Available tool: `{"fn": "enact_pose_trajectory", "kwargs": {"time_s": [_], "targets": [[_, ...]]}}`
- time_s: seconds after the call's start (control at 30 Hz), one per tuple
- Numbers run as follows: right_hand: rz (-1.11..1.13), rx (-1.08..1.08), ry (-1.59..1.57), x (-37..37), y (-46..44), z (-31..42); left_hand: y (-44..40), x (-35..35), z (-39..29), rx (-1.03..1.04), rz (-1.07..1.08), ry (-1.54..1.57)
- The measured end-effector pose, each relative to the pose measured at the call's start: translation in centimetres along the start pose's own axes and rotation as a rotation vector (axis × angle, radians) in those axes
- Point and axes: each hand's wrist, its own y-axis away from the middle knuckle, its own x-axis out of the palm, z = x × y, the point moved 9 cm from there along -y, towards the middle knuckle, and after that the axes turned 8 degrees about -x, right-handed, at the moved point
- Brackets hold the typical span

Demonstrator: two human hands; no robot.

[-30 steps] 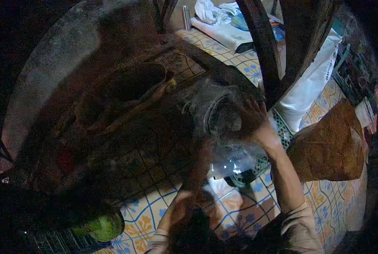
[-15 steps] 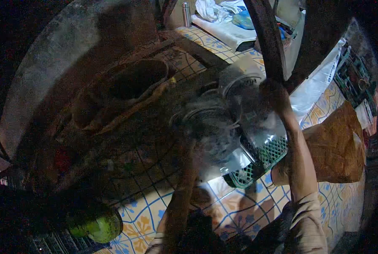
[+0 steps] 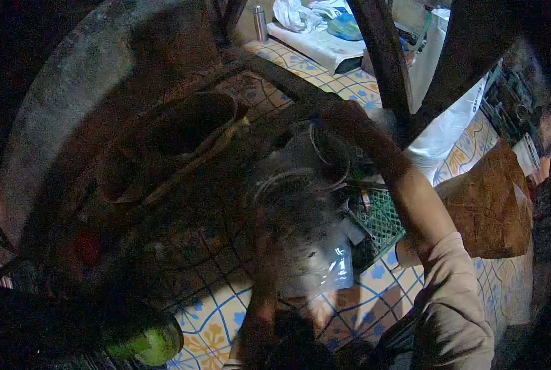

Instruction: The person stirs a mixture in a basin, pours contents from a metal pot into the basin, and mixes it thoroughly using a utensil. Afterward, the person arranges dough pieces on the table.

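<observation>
In the dim middle of the head view are two clear plastic jars with round rims, blurred by motion. My left hand (image 3: 265, 250), dark and partly hidden, grips the nearer clear plastic jar (image 3: 303, 231) along its left side. My right hand (image 3: 347, 117) reaches across from the right, its fingers closed at the top of the farther clear plastic jar (image 3: 328, 151). The two jars overlap in the picture; whether they touch I cannot tell. Just right of them is a green plastic basket (image 3: 383, 219) with several small items in it.
A large open sack (image 3: 170, 145) lies at the left. A green round fruit (image 3: 149, 345) sits bottom left. Dark wooden legs (image 3: 383, 55) stand at the back. To the right is a brown paper bag (image 3: 488, 206); a steel flask (image 3: 260, 23) stands far back on the patterned tile floor (image 3: 210, 333).
My right hand and the farther jar have moved left, over toward the nearer jar. More of the green basket's inside shows. The view has shifted slightly.
</observation>
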Motion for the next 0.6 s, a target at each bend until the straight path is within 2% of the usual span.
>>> {"fn": "enact_pose_trajectory", "kwargs": {"time_s": [0.07, 0.1, 0.2, 0.27, 0.33, 0.4, 0.47, 0.6], "targets": [[-0.08, -0.041, -0.085, 1.9, 0.7, -1.1, -1.9, 4.4, -0.9, 0.021, 0.095, 0.011], [0.01, -0.036, 0.076, 2.5, 0.9, -1.1, -2.6, 6.6, -1.3, 0.03, 0.142, 0.025], [-0.113, -0.252, 0.19, 5.8, 0.7, -7.1, -4.5, 12.5, -2.0, 0.042, 0.253, 0.063], [0.051, -0.106, 0.451, 0.8, -2.1, -2.3, -5.6, 15.3, -1.9, 0.049, 0.3, 0.084], [-0.18, -0.008, 0.436, -5.6, -1.2, -0.5, -6.2, 17.6, -2.0, 0.053, 0.34, 0.097], [-0.189, -0.026, 0.464, -7.9, -0.4, -0.3, -6.7, 19.1, -1.7, 0.051, 0.367, 0.114], [-0.008, -0.1, 0.502, -8.3, 1.2, -1.2, -7.1, 20.2, -1.7, 0.054, 0.389, 0.117], [0.121, 0.04, 0.394, -9.3, 6.3, -2.4, -7.3, 21.4, -1.4, 0.039, 0.419, 0.1]]}}
